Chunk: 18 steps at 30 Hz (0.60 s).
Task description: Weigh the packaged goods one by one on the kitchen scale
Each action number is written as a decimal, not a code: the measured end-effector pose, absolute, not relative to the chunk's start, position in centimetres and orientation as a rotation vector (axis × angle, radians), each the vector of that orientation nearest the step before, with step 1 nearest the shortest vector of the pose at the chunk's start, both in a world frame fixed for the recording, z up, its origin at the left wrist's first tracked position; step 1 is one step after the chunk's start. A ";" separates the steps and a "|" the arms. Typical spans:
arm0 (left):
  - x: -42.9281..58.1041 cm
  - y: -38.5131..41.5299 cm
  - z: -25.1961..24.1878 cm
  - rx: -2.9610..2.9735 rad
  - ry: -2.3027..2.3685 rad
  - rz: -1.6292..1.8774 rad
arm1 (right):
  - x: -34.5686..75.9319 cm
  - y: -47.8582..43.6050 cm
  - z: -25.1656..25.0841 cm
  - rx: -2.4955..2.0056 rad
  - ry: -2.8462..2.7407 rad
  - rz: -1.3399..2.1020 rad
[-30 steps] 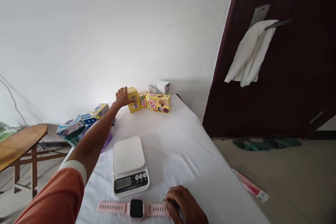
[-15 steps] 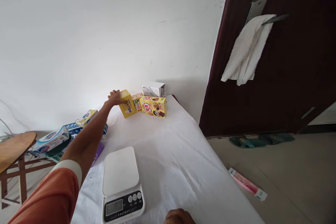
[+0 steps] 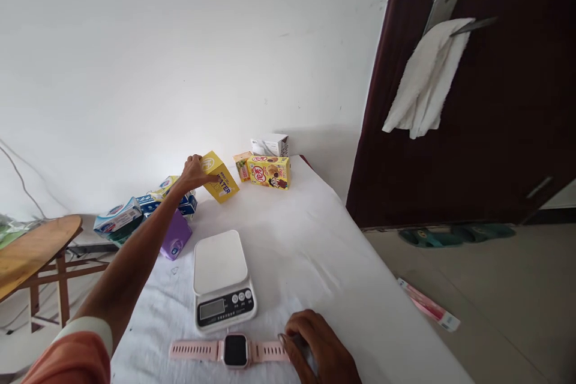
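My left hand is stretched far out and grips a yellow box, which is lifted and tilted above the white cloth of the table. Close to me, my right hand rests with curled fingers on the right strap end of a pink smartwatch that lies flat. A white kitchen scale stands between the watch and the box.
A yellow snack box, a small orange box and a white box stand at the far end. Blue-and-white boxes and a purple item lie left. A wooden table stands further left, and a dark door with a white towel is on the right.
My left hand has lifted the yellow box away from the row of boxes and drawn it back toward me, tilted. The view dipped back down, showing the watch and right hand again.
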<state>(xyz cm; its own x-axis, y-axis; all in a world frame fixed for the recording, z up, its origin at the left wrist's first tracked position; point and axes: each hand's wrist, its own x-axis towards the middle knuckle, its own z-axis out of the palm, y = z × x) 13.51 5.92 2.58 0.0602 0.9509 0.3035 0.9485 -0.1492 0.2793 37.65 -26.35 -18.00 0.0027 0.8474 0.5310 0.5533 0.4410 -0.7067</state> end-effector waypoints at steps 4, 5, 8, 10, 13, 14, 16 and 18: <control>11.6 -0.2 5.1 2.329 1.936 0.748 | 37.7 -26.7 -16.7 -1.247 -1.705 0.414; 11.3 -1.9 5.9 2.331 1.893 0.764 | 37.7 -26.7 -16.5 -1.246 -1.701 0.407; 10.7 -6.8 7.4 2.307 1.754 0.750 | 37.6 -26.7 -16.0 -1.243 -1.699 0.390; 10.7 -9.6 7.7 2.303 1.664 0.713 | 37.6 -26.7 -15.7 -1.247 -1.707 0.407; 10.7 -12.4 6.9 2.366 1.549 0.664 | 37.6 -26.8 -15.2 -1.264 -1.707 0.454; 10.7 -13.0 6.5 2.400 1.520 0.639 | 37.6 -26.8 -15.1 -1.271 -1.704 0.473; 10.7 -13.6 5.7 2.469 1.488 0.572 | 37.6 -26.9 -14.9 -1.283 -1.696 0.510; 10.9 -13.7 5.1 2.522 1.478 0.502 | 37.6 -26.9 -14.8 -1.296 -1.690 0.550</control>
